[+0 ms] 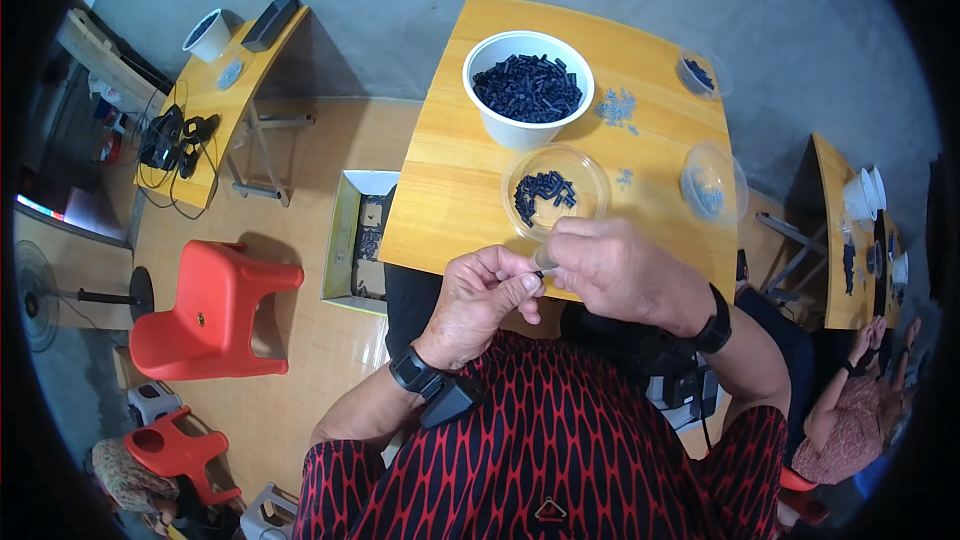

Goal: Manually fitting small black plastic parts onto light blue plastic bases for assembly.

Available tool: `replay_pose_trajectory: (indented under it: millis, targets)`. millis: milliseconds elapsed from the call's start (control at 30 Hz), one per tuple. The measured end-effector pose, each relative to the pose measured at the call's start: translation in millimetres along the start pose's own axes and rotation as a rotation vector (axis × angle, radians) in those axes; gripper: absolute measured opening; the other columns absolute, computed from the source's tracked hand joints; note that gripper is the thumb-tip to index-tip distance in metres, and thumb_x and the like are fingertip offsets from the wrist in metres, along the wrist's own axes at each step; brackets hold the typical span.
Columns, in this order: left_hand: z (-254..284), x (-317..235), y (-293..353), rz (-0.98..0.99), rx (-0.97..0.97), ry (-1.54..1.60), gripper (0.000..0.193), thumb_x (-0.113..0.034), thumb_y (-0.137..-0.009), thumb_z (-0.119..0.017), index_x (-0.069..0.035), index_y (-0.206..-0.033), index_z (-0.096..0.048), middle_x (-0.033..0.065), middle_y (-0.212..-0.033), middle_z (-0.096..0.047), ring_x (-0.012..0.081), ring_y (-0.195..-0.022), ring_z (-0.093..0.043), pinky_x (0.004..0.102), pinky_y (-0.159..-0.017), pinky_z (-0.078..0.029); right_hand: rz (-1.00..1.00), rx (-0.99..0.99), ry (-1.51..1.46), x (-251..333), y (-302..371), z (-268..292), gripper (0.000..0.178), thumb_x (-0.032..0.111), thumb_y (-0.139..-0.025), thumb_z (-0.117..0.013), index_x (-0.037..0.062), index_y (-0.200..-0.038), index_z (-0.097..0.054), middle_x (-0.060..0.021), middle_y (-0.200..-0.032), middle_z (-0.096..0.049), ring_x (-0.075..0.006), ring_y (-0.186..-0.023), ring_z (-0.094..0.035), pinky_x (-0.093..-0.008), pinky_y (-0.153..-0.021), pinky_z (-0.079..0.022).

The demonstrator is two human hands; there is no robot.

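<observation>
My two hands meet just over the near edge of the wooden table point(430, 210). My left hand point(480, 300) is closed, pinching a small black piece point(538, 274) between thumb and fingertips. My right hand point(612, 258) is closed round a short tan, rod-like tool point(544, 258), whose tip comes down at the black piece; its kind cannot be made out. Just beyond the hands sits a shallow clear round container point(590, 215) with some short black tubes point(543, 196) in it. Behind it stands a white tub point(515, 130) heaped with many more black tubes point(528, 88).
Small silvery parts point(617, 108) lie loose right of the tub. Two clear containers point(722, 180) point(700, 75) stand along the right edge. Left of the table are a floor box point(345, 240) and a red chair point(215, 315). Another person point(850, 420) sits at the right.
</observation>
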State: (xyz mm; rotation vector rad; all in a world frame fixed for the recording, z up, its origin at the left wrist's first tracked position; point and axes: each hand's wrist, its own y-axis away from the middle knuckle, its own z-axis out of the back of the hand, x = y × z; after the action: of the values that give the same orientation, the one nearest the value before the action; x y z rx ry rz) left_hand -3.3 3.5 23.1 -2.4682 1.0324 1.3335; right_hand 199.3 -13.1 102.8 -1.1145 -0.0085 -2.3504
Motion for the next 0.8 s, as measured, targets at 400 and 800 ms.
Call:
replay_pose_trajectory:
  millis: [400,800]
  targets:
    - [3.8,2.5,-3.0,0.059,-0.019,0.119,0.01,-0.008,-0.096,-0.063,-0.001,-0.102,-0.066,0.0082,-0.087,-0.069,0.0147,-0.07,-0.067,0.0287,-0.065,-0.058,-0.176,-0.182,-0.097,-2.7,15.8,-22.1,0.026,0.013,-0.082,-0.077,-0.0032,-0.095,-0.062,-0.0162,-0.083,-0.062,-0.0307,-0.07,-0.066,-0.0353,-0.063,-0.052]
    - [5.5,12.2,-0.6,0.161,-0.052,0.151,0.009,-0.008,-0.097,-0.063,0.001,-0.096,-0.066,0.0081,-0.086,-0.069,0.0164,-0.077,-0.068,0.0319,-0.073,-0.058,0.013,-0.089,0.312,-7.6,26.3,-34.0,0.023,0.019,-0.089,-0.068,-0.0007,-0.094,-0.057,-0.0127,-0.084,-0.056,-0.0299,-0.074,-0.063,-0.0383,-0.065,-0.052]
